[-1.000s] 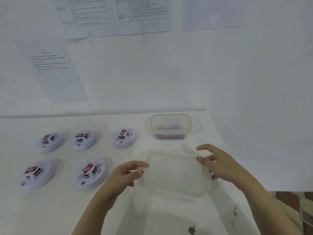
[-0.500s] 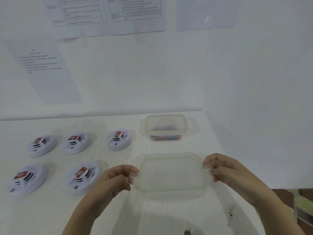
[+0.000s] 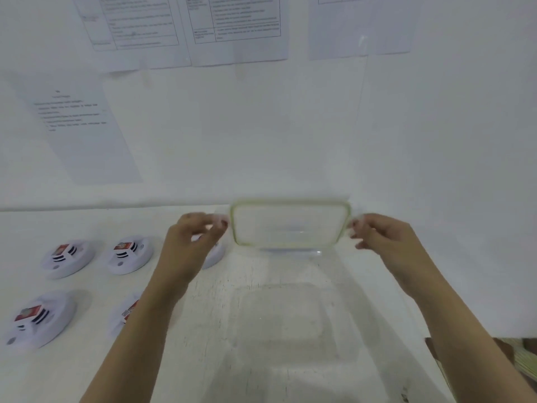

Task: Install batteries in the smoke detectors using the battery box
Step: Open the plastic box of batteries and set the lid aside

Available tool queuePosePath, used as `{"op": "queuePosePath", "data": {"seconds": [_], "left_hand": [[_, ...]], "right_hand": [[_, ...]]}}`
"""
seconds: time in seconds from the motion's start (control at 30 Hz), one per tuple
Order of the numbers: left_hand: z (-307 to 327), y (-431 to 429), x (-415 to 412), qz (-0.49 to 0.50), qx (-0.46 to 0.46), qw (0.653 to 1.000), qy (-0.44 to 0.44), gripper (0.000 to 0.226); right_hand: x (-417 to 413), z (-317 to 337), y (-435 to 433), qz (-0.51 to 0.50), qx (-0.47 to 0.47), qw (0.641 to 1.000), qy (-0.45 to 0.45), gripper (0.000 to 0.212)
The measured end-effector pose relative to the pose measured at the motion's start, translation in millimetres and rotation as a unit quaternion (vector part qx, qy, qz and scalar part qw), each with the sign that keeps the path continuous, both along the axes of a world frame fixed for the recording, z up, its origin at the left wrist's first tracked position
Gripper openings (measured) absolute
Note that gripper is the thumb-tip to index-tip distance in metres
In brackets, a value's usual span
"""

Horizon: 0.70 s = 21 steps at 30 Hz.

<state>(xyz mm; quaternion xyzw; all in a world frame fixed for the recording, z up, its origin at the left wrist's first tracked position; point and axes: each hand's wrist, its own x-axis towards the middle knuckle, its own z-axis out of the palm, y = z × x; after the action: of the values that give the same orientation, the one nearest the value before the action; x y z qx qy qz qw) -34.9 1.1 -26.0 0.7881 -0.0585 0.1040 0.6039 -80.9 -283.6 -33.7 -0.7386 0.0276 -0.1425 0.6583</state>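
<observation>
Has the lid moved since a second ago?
Yes. The lid went away from the person, toward the wall: it was short of the battery box, now it is held over it.

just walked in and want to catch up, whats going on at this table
A person holds a clear lid with a green rim by its two short ends. The left hand pinches one end and the right hand the other, just in front of the battery box at the back of the table. The lid does not look seated yet. Smoke detectors lie to the left, and those in plain view each carry a red block, likely a battery.
</observation>
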Motion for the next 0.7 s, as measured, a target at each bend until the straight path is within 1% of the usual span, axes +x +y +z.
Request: {"op": "queuePosePath", "data": {"seconds": [0.07,0.1,0.17,0.2,0.33,0.43,0.53,0.7], "left_hand": [[9.6,-9.6,26.1,-0.023,0.01,1.0,0.012,0.016],[12.9,-16.1,40.4,-0.026,-0.007,0.999,0.027,0.016],[18.1,-28.5,71.4,-0.005,-0.045,0.998,0.053,0.011],[19.5,-34.0,86.7,0.009,-0.06,0.996,0.065,0.011],[15.0,-45.4,139.5,0.008,-0.112,0.983,0.146,0.031],[2.6,-49.1,165.4,0.003,-0.149,0.97,0.193,0.034],[-20.7,-48.6,182.9,0.008,-0.158,0.961,0.228,0.034],[-51.0,-54.4,186.0,-0.034,-0.192,0.941,0.278,0.057]], "right_hand": [[29.8,4.6,-1.0,-0.04,0.016,0.999,0.006,0.019],[45.0,7.0,-1.9,-0.049,0.025,0.998,0.017,0.018],[75.6,10.2,-3.2,-0.056,0.046,0.997,0.042,0.009],[90.9,10.2,-4.1,-0.062,0.055,0.995,0.053,0.008],[144.2,4.4,-8.5,-0.088,0.072,0.989,0.095,0.029],[172.5,-5.2,-10.0,-0.077,0.078,0.984,0.143,0.04],[190.6,-20.1,-6.0,-0.065,0.049,0.977,0.196,0.046],[195.2,-41.3,3.3,-0.018,0.017,0.969,0.246,0.051]]}}
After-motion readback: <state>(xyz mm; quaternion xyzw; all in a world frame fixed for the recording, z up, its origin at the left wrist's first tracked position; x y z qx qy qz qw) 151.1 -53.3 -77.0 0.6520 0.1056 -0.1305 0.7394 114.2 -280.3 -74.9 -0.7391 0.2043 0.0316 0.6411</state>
